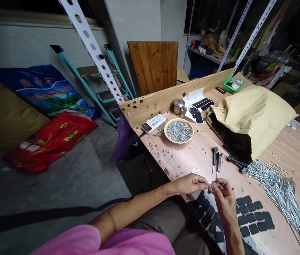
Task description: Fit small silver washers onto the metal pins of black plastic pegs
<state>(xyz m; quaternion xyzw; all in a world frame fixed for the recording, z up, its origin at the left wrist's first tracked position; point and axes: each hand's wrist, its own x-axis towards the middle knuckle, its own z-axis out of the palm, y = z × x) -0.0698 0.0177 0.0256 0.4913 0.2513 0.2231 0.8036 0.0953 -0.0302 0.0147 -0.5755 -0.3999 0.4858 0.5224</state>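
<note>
Head view: our left hand (189, 185) and right hand (224, 198) meet, fingertips clamped on a tiny metal piece (211, 186); it seems light, stiff and slippery, best held by its edges.

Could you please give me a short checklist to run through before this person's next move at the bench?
Left hand and right hand both pinching the small metal piece: ok.
Its exact fit: cannot tell, too small to see.
Yellow dish stocked with small metal parts: ok.
Metal rod pile apart from both hands: ok.
Loose bits off the wooden tabletop: not ok, some lie scattered.
</note>
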